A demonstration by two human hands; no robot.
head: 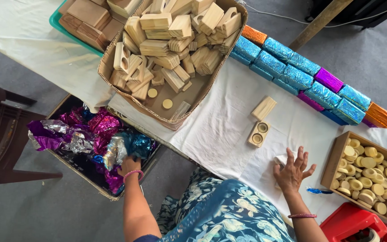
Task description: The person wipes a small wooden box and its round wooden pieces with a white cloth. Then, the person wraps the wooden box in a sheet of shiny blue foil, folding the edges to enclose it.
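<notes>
Left hand [128,166], lower left of frame: grip clenched on blue foil sheet [133,147] inside the foil box [75,170] beside the bench [220,130]. Right hand [292,172], lower right: grip released, fingers spread, flat on a white folded cloth [282,159] near two wooden blocks [260,121].

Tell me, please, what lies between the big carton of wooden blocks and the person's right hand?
Head view: two wooden blocks on the white cloth, before the right hand.

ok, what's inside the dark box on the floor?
The dark box holds crumpled foil sheets, purple, silver and blue. The left hand reaches into them, fingers buried. Whatever lies beneath is hidden.
</notes>
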